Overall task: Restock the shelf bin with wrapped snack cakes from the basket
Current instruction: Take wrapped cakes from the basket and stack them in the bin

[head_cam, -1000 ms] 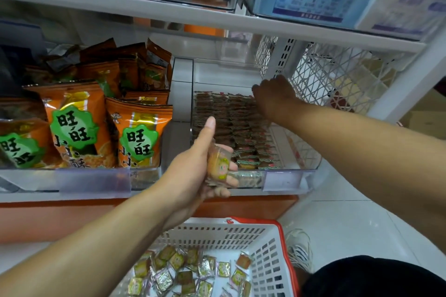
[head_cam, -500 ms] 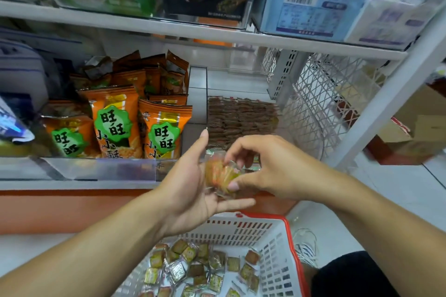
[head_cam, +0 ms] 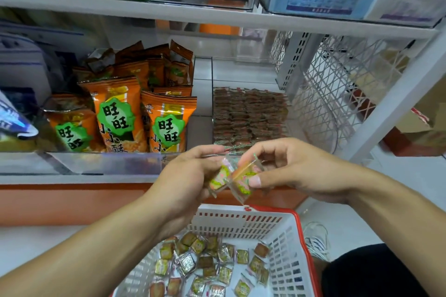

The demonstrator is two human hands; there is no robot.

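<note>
- Step in hand, as I judge it: a hand-off between hands above the basket, one cake being drawn from the small stock held in the left hand
- Left hand (head_cam: 185, 176) at centre frame, fingers curled round a wrapped snack cake (head_cam: 219, 177); whether more cakes sit behind it I cannot tell
- Right hand (head_cam: 289, 171) at 3 o'clock of the left, thumb and fingers pinching a second cake (head_cam: 245, 176); the two wrappers touch edge to edge
- Shelf bin (head_cam: 313, 128), clear-walled, at 12 o'clock of the hands; rows of cakes (head_cam: 248, 116) fill its front and middle, bare shelf shows at the back
- Basket (head_cam: 284, 229), white with red rim, at 6 o'clock of the hands; loose cakes (head_cam: 207, 263) scattered over its floor, so plenty left to move
- Next move calls for: right hand to part its cake from the left's, reach up toward 12 o'clock over the bin's front lip, and lay it flat in line with the rows; the slick wrapper likely wants a firm pinch
- Orange snack bags (head_cam: 115, 116) stand at 10 o'clock in the neighbouring bay
- White wire mesh panel (head_cam: 337, 94) at 2 o'clock closes the shelf end
- Upper shelf (head_cam: 217, 14) at 12 o'clock carries boxed goods; pale tiled floor at 4 o'clock
</note>
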